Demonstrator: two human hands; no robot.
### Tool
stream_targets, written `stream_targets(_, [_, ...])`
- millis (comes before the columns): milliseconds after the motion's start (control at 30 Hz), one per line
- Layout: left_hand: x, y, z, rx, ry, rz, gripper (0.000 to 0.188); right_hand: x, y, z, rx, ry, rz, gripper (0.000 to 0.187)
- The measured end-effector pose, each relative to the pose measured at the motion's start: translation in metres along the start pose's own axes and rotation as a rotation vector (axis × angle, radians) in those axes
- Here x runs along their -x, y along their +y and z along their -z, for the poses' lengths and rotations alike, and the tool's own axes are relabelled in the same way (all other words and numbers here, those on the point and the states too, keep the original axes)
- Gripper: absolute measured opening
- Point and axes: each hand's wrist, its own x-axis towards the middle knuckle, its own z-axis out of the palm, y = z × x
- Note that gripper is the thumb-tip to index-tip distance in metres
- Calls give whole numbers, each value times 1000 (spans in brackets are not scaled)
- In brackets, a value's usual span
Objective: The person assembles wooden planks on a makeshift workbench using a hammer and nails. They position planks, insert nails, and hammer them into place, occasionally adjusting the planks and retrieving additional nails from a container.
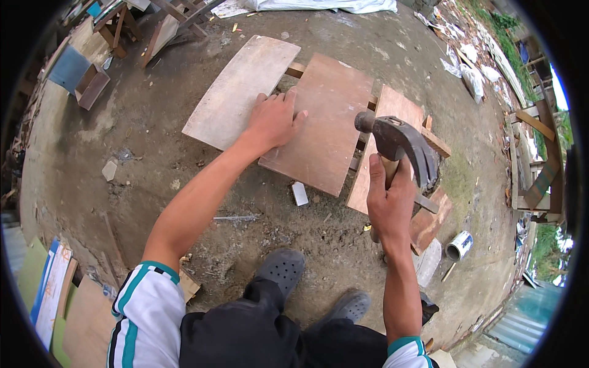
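My right hand [392, 205] is wrapped around the wooden handle of a claw hammer [392, 136], its dark metal head raised above the boards. My left hand [274, 119] rests, with the thumb spread, across the edges of a pale plywood board [245, 86] and a browner plywood board [325, 116]. These two boards lie side by side on wooden strips [296, 70] that show in the gaps. A third plywood board [397, 105] lies to their right, partly hidden behind the hammer and my right hand.
Near my shoes on the concrete ground lies a small white block [299, 193]. To the right are a wood offcut [429, 224] and a tipped can [459, 246]. Wooden frames [119, 27] stand at the far left, and litter [471, 80] lines the right side.
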Motion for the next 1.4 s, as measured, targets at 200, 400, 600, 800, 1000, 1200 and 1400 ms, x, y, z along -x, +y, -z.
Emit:
stream_targets(200, [-6,16,17,-3,-348,101,78,-7,25,-20,322,-379,-322,42])
stream_targets(400, [-5,10,11,32,-292,96,78,-12,-10,-5,163,-156,-189,34])
stream_targets(600, [-7,7,11,-1,-279,42,78,-2,37,-26,313,-322,-242,37])
stream_targets(800, [-7,8,16,3,-316,55,76,0,15,-2,173,-152,-232,39])
stream_targets(1000, [-7,-2,2,-25,-238,19,71,0,37,-1,289,-279,-322,40])
stream_targets(1200, [-29,-31,27,132,-6,-81,42,-19,-13,3,174,-241,-306,37])
stream_targets(1400, [-21,-94,14,-96,171,58,36,-44,-37,-47,30,-220,-94,38])
